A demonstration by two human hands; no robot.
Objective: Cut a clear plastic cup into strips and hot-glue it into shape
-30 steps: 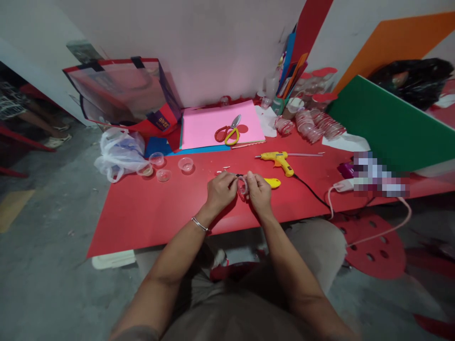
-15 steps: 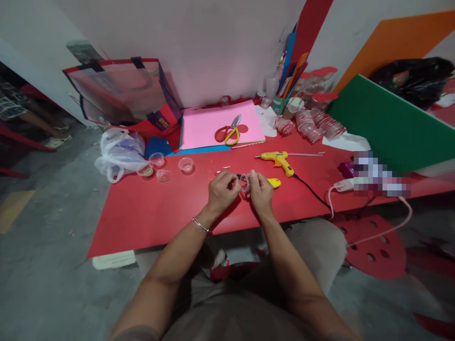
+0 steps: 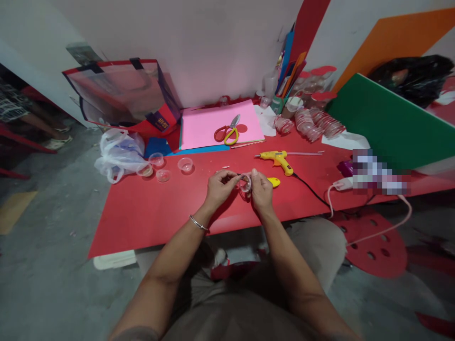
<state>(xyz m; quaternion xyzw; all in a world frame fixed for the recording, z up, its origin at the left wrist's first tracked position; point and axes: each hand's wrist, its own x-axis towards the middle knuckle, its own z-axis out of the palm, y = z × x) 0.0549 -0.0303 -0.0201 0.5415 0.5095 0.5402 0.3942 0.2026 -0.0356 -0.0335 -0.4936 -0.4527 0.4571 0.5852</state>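
Between my two hands, just above the red table, is a small clear plastic cup point(image 3: 245, 183) with its mouth tilted toward me. My left hand point(image 3: 221, 187) pinches its left rim between thumb and fingers. My right hand point(image 3: 261, 190) grips the right side, thumb raised along the rim. Part of the cup is hidden by the fingers. A yellow-handled tool point(image 3: 274, 182) lies partly behind my right hand. Farther back rests a yellow glue gun point(image 3: 279, 157) with a clear glue stick in it.
Several clear cups point(image 3: 185, 165) stand left, beside a white plastic bag point(image 3: 121, 154). Scissors point(image 3: 229, 131) lie on pink paper point(image 3: 199, 125). Stacked cups point(image 3: 307, 124) sit back right, near a green board point(image 3: 394, 125). The glue gun's black cord point(image 3: 309, 187) runs off the front edge.
The cup has turned so that its open mouth now shows more toward me. My left fingers have shifted slightly along its rim. The things on the table have stayed put.
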